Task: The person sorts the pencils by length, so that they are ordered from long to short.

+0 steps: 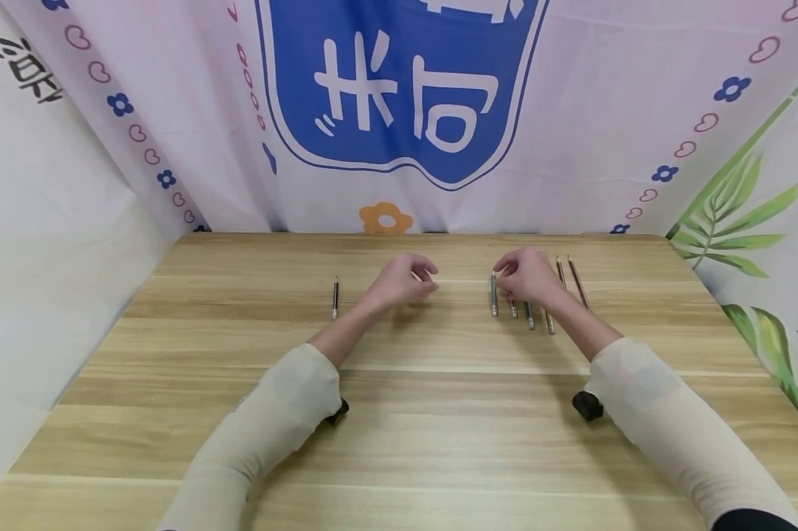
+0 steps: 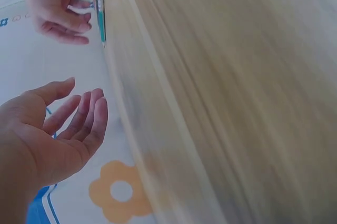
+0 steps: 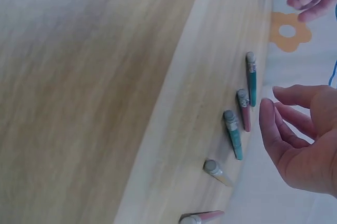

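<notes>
My left hand point(image 1: 406, 280) hovers over the middle of the table, its fingers loosely curved around nothing. In the left wrist view, thumb and fingers of that left hand point(image 2: 63, 129) are plainly apart. My right hand point(image 1: 525, 276) hangs over a row of pencils on the right, partly covering them. Seen from the right wrist, the right hand point(image 3: 305, 134) has bent fingers with nothing between them, beside a teal pencil point(image 3: 253, 84). Along the row lie a red pencil point(image 3: 245, 110), another teal pencil point(image 3: 234, 137) and a tan one point(image 3: 217, 171), eraser ends towards me.
A dark pencil point(image 1: 335, 299) lies alone on the left of the wooden table point(image 1: 439, 435). Two reddish-brown pencils point(image 1: 578, 280) lie at the row's right end, partly behind the right arm. A printed curtain point(image 1: 571, 147) hangs along the table's back edge.
</notes>
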Action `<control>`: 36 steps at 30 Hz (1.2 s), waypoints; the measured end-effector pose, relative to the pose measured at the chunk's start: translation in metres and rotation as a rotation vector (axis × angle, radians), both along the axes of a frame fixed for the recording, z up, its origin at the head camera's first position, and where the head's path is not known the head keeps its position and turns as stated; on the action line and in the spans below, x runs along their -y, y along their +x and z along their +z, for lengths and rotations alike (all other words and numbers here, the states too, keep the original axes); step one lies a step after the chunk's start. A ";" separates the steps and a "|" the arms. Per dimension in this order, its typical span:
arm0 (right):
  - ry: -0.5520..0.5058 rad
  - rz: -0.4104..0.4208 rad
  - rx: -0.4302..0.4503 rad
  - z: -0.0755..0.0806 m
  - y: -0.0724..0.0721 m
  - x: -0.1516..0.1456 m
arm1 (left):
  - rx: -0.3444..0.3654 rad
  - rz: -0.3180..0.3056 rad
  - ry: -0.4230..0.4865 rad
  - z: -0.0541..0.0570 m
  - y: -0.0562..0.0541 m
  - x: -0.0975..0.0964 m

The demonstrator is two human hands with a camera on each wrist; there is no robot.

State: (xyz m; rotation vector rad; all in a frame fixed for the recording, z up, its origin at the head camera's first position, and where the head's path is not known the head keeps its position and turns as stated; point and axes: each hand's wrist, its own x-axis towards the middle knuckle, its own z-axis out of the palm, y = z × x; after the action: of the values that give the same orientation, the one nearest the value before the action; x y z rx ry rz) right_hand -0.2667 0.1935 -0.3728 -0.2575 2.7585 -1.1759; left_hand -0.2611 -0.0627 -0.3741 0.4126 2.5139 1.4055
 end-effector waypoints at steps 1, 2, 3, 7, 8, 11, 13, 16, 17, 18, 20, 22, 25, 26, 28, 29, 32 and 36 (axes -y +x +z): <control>0.006 0.002 0.008 0.000 -0.001 0.000 | 0.009 0.007 0.007 0.001 0.001 0.003; 0.012 0.004 0.017 -0.001 -0.001 0.001 | 0.018 0.013 0.013 0.001 0.001 0.006; 0.021 0.004 0.024 -0.001 -0.002 0.001 | 0.023 0.018 0.018 0.002 0.002 0.010; 0.051 0.000 0.029 -0.001 -0.002 0.004 | 0.035 0.032 0.048 0.006 0.003 0.023; 0.058 0.004 0.020 -0.001 -0.001 0.005 | 0.031 0.034 0.049 0.007 0.004 0.026; 0.101 0.025 -0.017 0.000 -0.001 0.009 | 0.016 0.046 0.054 0.009 0.004 0.038; 0.136 0.038 -0.030 -0.001 -0.002 0.012 | 0.001 0.053 0.040 0.007 0.003 0.045; 0.169 0.032 -0.016 -0.003 -0.003 0.014 | -0.015 0.063 0.016 0.006 0.003 0.055; 0.172 0.026 -0.005 -0.004 -0.003 0.015 | -0.021 0.064 0.009 0.005 0.002 0.058; 0.169 0.021 0.012 -0.005 -0.003 0.015 | -0.027 0.068 0.000 0.005 0.002 0.062; 0.165 0.017 0.031 -0.006 -0.004 0.017 | -0.038 0.076 -0.002 0.005 0.002 0.069; 0.166 0.017 0.038 -0.007 -0.005 0.017 | -0.049 0.086 0.001 0.006 0.002 0.076; 0.158 0.017 0.046 -0.008 -0.006 0.017 | -0.056 0.101 0.009 0.007 0.001 0.085; 0.154 0.016 0.050 -0.007 -0.006 0.017 | -0.055 0.105 0.013 0.006 0.001 0.087; 0.152 0.012 0.056 -0.007 -0.006 0.017 | -0.047 0.115 0.024 0.006 0.002 0.093; 0.153 0.010 0.060 -0.007 -0.006 0.017 | -0.045 0.119 0.023 0.006 0.002 0.096; 0.151 0.001 0.069 -0.006 -0.006 0.018 | -0.046 0.129 0.016 0.006 0.002 0.106; 0.137 -0.008 0.079 -0.005 -0.005 0.018 | -0.064 0.149 -0.007 0.005 0.001 0.120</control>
State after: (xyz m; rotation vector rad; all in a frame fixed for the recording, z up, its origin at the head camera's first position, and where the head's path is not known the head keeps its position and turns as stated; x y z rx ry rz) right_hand -0.2719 0.1758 -0.3781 -0.1812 2.7577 -0.9718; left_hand -0.2603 -0.1829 -0.3690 0.2789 2.6490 1.4569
